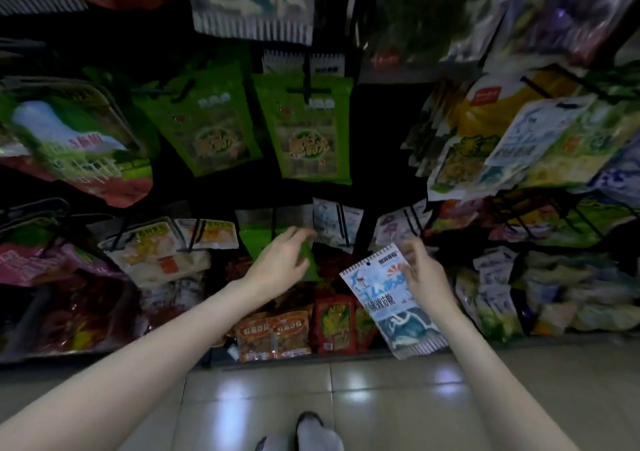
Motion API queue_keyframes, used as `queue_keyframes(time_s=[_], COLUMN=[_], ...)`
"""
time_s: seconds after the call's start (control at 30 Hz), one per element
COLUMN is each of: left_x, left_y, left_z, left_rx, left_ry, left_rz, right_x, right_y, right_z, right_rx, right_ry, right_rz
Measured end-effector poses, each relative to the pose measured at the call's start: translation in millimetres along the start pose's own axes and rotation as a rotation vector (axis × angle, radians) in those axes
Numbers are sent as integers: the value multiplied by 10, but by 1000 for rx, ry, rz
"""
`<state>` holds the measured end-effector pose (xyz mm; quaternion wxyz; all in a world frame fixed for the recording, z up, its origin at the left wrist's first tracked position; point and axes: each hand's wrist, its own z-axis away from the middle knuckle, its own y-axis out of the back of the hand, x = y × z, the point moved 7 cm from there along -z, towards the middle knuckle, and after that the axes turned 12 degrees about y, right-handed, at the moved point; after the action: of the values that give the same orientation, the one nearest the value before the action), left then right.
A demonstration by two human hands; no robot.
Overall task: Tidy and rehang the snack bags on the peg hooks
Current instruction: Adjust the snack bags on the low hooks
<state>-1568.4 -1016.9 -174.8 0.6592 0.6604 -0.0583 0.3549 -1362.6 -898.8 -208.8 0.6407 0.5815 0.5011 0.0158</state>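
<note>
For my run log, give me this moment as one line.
right hand: holds blue-white snack bag | left hand: open, reaching toward hanging bags | bag not yet hung

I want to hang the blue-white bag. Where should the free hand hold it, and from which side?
Pinch the top seal strip of the blue-white bag, beside its hang hole, coming from the upper left. The right hand already holds the right edge, and the bag tilts its top left corner toward the left hand.

The scene is dim and soft. Glare patches shine on the floor tiles (346,402) below the hands. Bags above the hands blur heavily, wide-angle distortion bends the edges, and deep shadow fills gaps between packs.
</note>
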Motion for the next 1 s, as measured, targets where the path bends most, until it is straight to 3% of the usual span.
queue_keyframes(time_s=[0.17,0.27,0.57,0.77,1.0], left_x=[-74,-126,-250,-212,-242], left_y=[-547,-678,-917,-956,-1025], left_z=[-180,-291,-569,-648,-648], left_rx=[-156,-155,-192,-78,-52], left_ry=[78,107,117,72,82], left_rz=[-113,-132,-197,-61,-207], right_x=[133,129,289,337,382], right_y=[-445,-589,-794,-809,-915], right_z=[-136,-244,-400,-594,-574], right_rx=[-84,-123,-27,8,-58], right_ry=[112,128,103,147,82], right_rz=[-3,-84,-227,-223,-258])
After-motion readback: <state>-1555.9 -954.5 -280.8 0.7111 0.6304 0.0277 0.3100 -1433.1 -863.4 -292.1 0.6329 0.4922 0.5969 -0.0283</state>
